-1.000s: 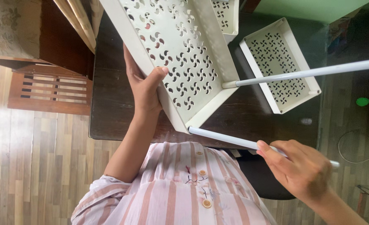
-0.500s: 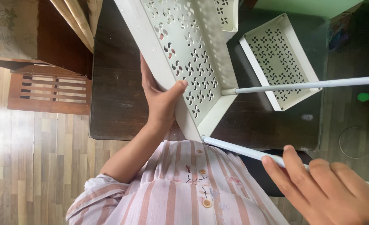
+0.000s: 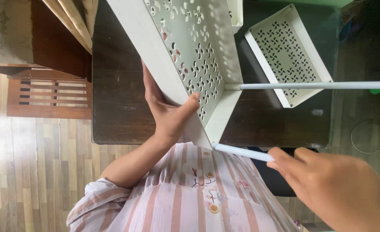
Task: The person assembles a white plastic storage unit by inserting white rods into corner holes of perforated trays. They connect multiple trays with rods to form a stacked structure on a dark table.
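Over table (image 3: pixel 121 86): left hand (image 3: pixel 168 114) grips tray (image 3: pixel 185 56); right hand (image 3: pixel 331 184) grasps pole (image 3: pixel 241 151).

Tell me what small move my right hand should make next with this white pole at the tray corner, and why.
Probably push the near pole a bit further into the corner of the perforated tray. The right hand is around that pole, whose tip meets the tray's near corner, while the left hand steadies the tray's edge. The other pole already sticks out from its corner, so this one looks like the one left to seat.
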